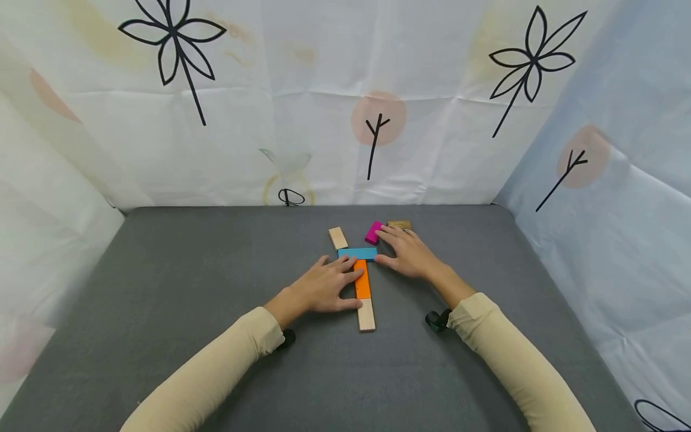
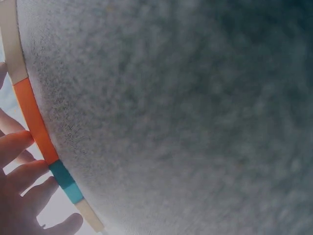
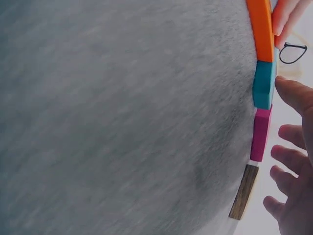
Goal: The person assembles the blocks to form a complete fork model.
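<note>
Flat blocks lie on the grey table in a branching figure. Its stem is a pale wooden block (image 1: 366, 318) end to end with an orange block (image 1: 363, 287), and a blue block (image 1: 360, 252) crosses the top. My left hand (image 1: 323, 288) has its fingers spread at the orange and blue blocks, the thumb at the pale one. At the blue block's right end is the thumb of my right hand (image 1: 409, 252). That hand's straight fingers reach the magenta block (image 1: 372, 232). Above the blue block's left end slants another pale wooden block (image 1: 338, 237).
Beyond the right fingers lies a brown wood-grain block (image 1: 399, 224), partly covered in the head view. A white patterned cloth (image 1: 324, 120) hangs behind and at both sides of the grey table (image 1: 205, 270). Dark wrist cameras hang under both cuffs.
</note>
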Demonstrator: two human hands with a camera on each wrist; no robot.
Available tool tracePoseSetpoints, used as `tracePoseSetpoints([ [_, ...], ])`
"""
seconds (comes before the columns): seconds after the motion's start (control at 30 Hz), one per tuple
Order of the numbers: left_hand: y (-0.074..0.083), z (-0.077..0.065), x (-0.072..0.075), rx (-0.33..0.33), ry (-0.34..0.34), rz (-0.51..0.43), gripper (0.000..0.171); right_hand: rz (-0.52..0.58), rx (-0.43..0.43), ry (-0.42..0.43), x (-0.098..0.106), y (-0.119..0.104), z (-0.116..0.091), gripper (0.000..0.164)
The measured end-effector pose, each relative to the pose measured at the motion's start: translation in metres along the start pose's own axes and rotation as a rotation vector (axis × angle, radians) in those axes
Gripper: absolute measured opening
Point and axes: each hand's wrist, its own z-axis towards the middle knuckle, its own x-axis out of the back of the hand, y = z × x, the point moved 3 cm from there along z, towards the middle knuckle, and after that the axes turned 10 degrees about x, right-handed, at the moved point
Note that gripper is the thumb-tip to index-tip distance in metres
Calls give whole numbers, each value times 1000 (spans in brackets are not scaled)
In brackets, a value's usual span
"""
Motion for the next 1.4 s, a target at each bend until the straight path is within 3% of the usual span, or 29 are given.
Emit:
tracePoseSetpoints([
  [0.3,2,0,0,7,-5,20,78,49,-9,-43,-3,-1,13,64],
  [0.8,0,1,-1,-2,-7,0,77,111,46,-95,-6,-9,25,56],
  [1.4,1,-1,2,-8,-5,-14,77,191,78,-57,-10,-15,27,49],
])
